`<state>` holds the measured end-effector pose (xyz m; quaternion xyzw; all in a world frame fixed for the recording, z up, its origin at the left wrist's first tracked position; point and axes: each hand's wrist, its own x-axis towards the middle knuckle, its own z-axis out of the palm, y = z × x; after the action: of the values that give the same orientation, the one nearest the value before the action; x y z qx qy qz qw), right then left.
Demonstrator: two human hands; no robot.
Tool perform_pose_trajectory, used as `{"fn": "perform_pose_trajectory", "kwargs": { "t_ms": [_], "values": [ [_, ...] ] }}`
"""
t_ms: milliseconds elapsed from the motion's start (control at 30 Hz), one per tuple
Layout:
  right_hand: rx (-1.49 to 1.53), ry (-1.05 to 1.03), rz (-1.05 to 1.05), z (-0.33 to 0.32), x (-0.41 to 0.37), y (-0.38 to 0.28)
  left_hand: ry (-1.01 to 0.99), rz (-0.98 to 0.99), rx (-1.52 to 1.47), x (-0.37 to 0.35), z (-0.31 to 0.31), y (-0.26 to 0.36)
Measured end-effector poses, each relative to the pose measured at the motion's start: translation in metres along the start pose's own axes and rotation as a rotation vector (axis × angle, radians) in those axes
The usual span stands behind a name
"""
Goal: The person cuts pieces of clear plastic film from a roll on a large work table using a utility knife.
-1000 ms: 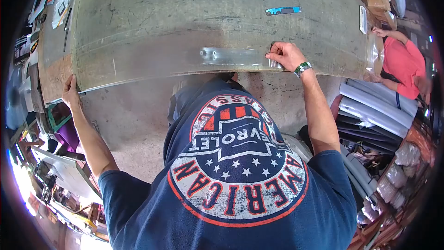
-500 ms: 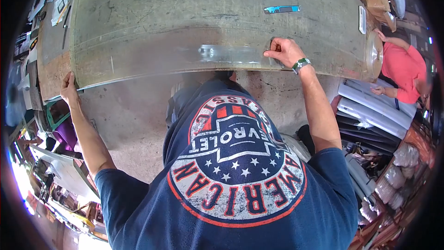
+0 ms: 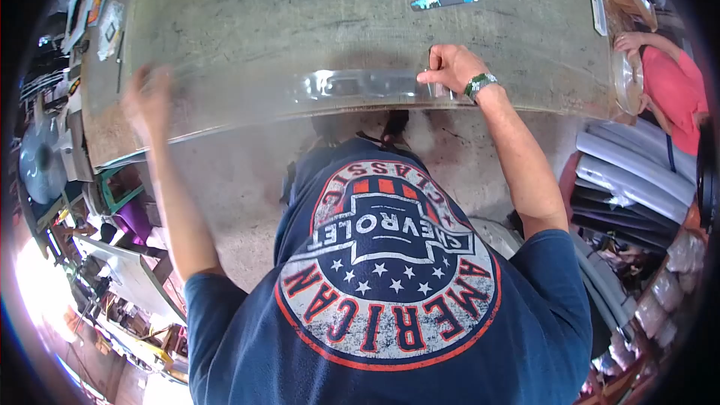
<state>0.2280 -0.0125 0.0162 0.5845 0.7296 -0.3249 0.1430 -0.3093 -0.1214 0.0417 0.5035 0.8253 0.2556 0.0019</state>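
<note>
A long strip of clear plastic (image 3: 360,84) lies along the near edge of the worktable (image 3: 285,26), shiny where it catches the light. My right hand (image 3: 454,69) pinches it near its right end, thumb against fingers. Toward the table's left end is my left hand (image 3: 148,101), smeared by motion, so its fingers and anything in them cannot be made out. A blue and black utility knife (image 3: 445,1) lies farther back on the table, beyond my right hand.
At the right end, a person in a pink shirt (image 3: 671,90) stands beside a roll of clear material (image 3: 627,82). Rolls of grey sheeting (image 3: 637,169) are stacked below. Small items, including a plastic bag (image 3: 110,28), lie at the table's left end.
My left hand has come away from the table's left corner, moving up and to the right. My right hand keeps its pinch on the plastic strip. The head view has shifted slightly.
</note>
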Motion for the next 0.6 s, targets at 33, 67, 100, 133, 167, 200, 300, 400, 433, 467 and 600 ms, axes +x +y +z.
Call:
{"fn": "perform_pose_trajectory", "kwargs": {
  "t_ms": [33,67,100,133,167,200,300,400,433,467,600],
  "values": [
    [-0.014,0.019,-0.018,0.000,0.004,0.002,-0.167,0.100,-0.026,-0.026,0.005,0.095],
    [-0.019,0.020,-0.029,-0.001,0.004,0.003,-0.337,0.450,-0.172,-0.036,0.039,0.124],
    [-0.029,0.028,-0.049,-0.001,0.004,0.004,-0.601,0.564,-0.264,-0.054,0.043,0.188],
    [-0.040,0.036,-0.067,-0.001,0.006,0.005,-0.687,0.778,-0.284,-0.066,0.074,0.212],
    [-0.055,0.039,-0.079,0.001,0.005,0.008,-0.759,0.830,-0.331,-0.076,0.098,0.236],
    [-0.046,0.061,-0.096,0.006,0.006,0.012,-0.829,0.882,-0.381,-0.084,0.115,0.253],
    [-0.055,0.205,-0.161,0.014,0.003,0.017,-0.961,0.966,-0.328,-0.090,0.146,0.276],
    [-0.044,0.173,-0.128,0.015,0.002,0.018,-1.006,1.005,-0.264,-0.089,0.153,0.279],
    [-0.044,0.166,-0.119,0.015,0.003,0.018,-1.012,1.015,-0.243,-0.088,0.155,0.279],
    [-0.046,0.144,-0.126,0.013,0.003,0.017,-1.023,1.025,-0.192,-0.087,0.155,0.279],
    [-0.063,0.116,-0.117,0.007,0.001,0.014,-1.028,1.017,-0.148,-0.085,0.154,0.279]
  ]
}}
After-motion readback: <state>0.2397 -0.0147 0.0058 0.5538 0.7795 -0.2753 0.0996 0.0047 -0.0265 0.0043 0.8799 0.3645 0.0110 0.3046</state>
